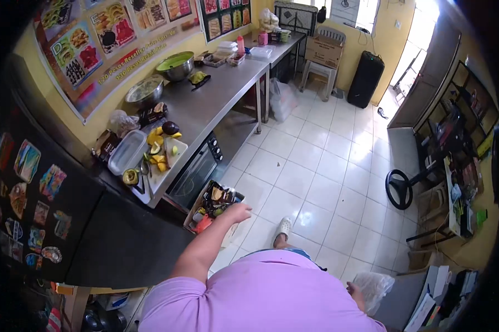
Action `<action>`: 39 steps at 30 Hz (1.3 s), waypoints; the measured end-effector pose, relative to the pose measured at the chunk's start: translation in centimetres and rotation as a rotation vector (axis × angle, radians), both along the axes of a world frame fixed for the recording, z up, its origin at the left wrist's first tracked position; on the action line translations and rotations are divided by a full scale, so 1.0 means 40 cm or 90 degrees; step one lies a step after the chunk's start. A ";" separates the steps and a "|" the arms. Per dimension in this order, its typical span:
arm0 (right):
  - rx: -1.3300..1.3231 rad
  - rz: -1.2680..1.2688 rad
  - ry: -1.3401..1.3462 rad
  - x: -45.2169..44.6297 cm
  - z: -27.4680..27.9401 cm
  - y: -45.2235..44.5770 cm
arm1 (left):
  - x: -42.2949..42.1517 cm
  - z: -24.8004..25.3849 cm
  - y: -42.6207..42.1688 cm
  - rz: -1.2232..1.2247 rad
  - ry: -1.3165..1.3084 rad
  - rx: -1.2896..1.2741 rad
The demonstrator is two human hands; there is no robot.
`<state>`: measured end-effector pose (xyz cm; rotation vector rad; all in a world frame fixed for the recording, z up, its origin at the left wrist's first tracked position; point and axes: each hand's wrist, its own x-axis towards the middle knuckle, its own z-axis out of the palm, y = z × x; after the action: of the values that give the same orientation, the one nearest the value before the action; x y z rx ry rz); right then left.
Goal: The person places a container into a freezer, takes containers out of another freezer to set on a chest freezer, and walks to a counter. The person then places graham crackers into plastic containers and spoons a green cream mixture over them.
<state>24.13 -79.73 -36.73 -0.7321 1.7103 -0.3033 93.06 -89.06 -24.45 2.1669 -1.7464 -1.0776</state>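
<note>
Starting at my right hand (355, 294), I find its fingers against or just beside a translucent plastic bag (375, 289); my shirt (282, 288) hides part of the hand, so I can't tell whether they pinch it. The bag is low on my right, bunched up. I judge it very light, limp, slightly slippery and easily torn, best taken by a gathered fold.

My left hand (237, 213) looks loosely curled, just above or beside an open cardboard box (198, 205); I see nothing held, but can't tell whether the fingertips meet. The box holds dark packets and probably takes a firm grip on opposite walls.

Farther out, the wall poster (133, 55) reads "Pesos Reseller Price" and "Pesos Retail Price"; its figures are uncertain. Print on the carton (322, 51) and the packets is too small to read, and I make out no brand.
</note>
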 end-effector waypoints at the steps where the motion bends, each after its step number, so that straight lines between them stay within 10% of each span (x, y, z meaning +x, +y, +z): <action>1: -0.097 0.049 0.021 0.025 0.023 -0.099 | 0.046 -0.112 -0.043 -0.077 -0.040 0.018; 4: -0.024 0.057 0.152 0.098 -0.008 -0.502 | 0.145 -0.115 -0.141 -0.082 -0.048 0.268; 5: 0.122 0.042 0.219 0.118 -0.040 -0.704 | 0.205 -0.147 -0.166 -0.037 -0.030 0.171; 8: -0.135 0.261 0.267 0.149 -0.235 -1.179 | 0.264 0.013 -0.283 0.266 0.001 -0.058; 11: -0.366 0.396 0.365 0.534 0.057 -1.499 | 0.333 0.046 -0.400 0.374 0.032 -0.218; 13: -0.436 0.344 0.118 0.786 0.152 -1.668 | 0.379 0.086 -0.498 0.398 0.126 -0.284; 18: -0.514 0.434 -0.069 1.290 0.424 -1.863 | 0.646 0.143 -0.848 0.392 0.165 -0.439; 23: -0.554 0.430 0.024 1.396 0.509 -2.081 | 1.137 0.230 -1.282 0.494 -0.181 -0.606; 28: -0.346 0.136 0.165 1.258 0.534 -2.183 | 1.560 0.128 -1.549 0.746 -0.328 -0.277; 34: -0.285 0.054 0.175 1.350 0.523 -2.200 | 1.263 0.105 -1.767 0.353 -0.350 -0.388; 39: -0.346 0.349 0.131 1.599 0.406 -2.399 | 1.255 0.085 -1.936 0.280 -0.296 -0.500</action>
<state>88.08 -175.68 -20.48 -1.6396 1.5460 -0.3154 143.25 -166.48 -21.06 2.1551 -1.3640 0.2199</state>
